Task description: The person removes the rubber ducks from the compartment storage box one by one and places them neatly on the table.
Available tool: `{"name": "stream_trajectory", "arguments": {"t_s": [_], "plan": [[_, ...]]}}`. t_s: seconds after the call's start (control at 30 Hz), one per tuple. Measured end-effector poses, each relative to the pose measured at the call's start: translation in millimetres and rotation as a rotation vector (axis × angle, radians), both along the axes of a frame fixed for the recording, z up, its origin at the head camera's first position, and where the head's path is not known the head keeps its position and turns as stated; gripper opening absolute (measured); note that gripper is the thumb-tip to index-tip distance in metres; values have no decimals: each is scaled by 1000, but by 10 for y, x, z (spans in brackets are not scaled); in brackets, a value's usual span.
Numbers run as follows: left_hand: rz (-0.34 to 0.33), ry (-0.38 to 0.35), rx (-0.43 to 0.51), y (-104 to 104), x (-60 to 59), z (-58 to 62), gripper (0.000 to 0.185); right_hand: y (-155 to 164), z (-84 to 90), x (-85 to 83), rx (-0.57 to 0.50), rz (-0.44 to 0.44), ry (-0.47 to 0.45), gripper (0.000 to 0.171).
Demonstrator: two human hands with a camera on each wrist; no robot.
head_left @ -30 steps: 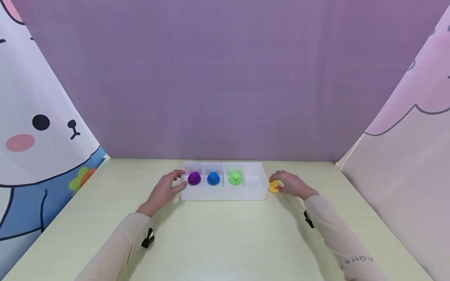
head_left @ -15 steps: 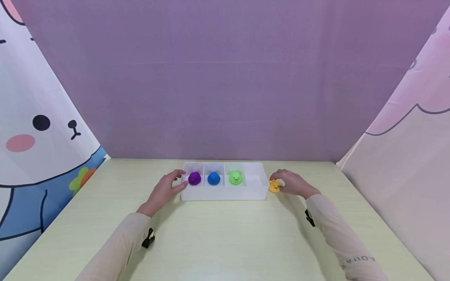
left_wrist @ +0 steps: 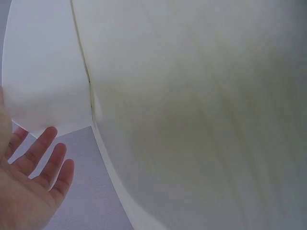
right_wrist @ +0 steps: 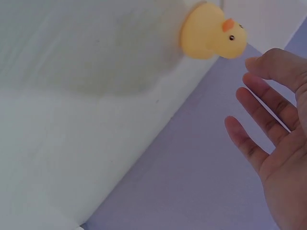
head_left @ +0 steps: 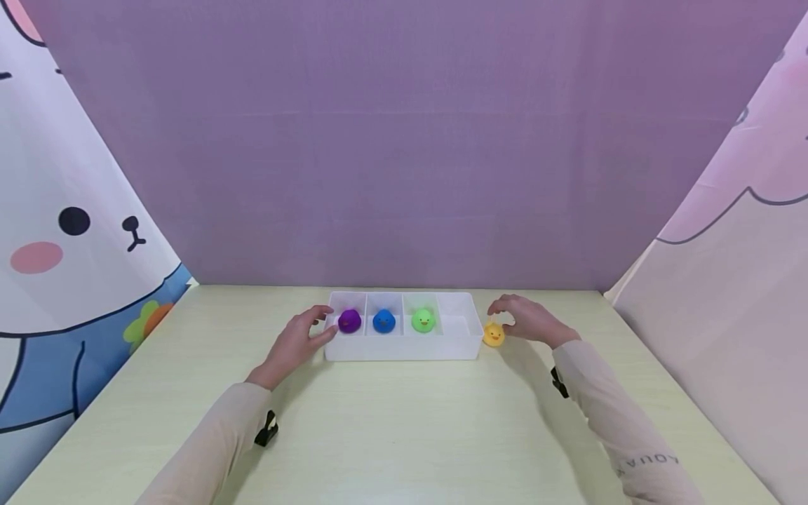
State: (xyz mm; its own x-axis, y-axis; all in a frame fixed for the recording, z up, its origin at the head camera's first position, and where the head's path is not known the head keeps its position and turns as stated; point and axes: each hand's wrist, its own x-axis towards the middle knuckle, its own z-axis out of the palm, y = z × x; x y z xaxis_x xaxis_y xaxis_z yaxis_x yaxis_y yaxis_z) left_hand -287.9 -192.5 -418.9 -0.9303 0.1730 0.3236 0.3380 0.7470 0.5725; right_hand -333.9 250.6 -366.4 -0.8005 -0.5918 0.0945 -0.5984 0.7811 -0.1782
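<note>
In the head view a white divided box (head_left: pixel 404 348) stands on the table. A purple rubber duck (head_left: pixel 349 321), a blue one (head_left: pixel 384 321) and a green one (head_left: pixel 423 320) sit in separate compartments, left to right; the rightmost compartment holds nothing. My left hand (head_left: pixel 295 346) is at the box's left end, thumb near the front corner, its fingers loosely spread in the left wrist view. A yellow rubber duck (head_left: pixel 494 335) stands upright on the table beside the box's right end. My right hand (head_left: pixel 529 322) hovers just right of and above it, fingers apart; the right wrist view shows a gap between fingertips and duck (right_wrist: pixel 204 33).
The pale wooden table (head_left: pixel 391 428) extends in front of the box and to both sides. A purple cloth wall (head_left: pixel 404 154) rises close behind it. Printed cartoon cloths hang at the left (head_left: pixel 95 280) and right (head_left: pixel 726 315).
My right hand has let go of the yellow duck and lifted slightly up and right. The duck stays beside the box. The left hand and the box have not moved.
</note>
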Motion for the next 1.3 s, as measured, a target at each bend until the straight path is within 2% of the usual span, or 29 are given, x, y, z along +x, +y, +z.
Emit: {"name": "stream_trajectory", "arguments": {"t_s": [0.23, 0.37, 0.57, 0.9, 1.3], "plan": [[-6, 20, 4, 2, 14, -1, 46, -65, 89, -56, -2, 0, 51, 33], [-2, 53, 7, 4, 12, -21, 47, -125, 129, -61, -13, 1, 51, 32], [-6, 61, 8, 13, 23, -13, 50, -230, 166, -58, -42, 25, 62, 31], [-3, -1, 3, 2, 20, 21, 44, -432, 195, -96, -70, 62, 56, 30], [0, -12, 12, 25, 38, 43, 43, -713, 204, -116, -72, 109, 49, 30]]}}
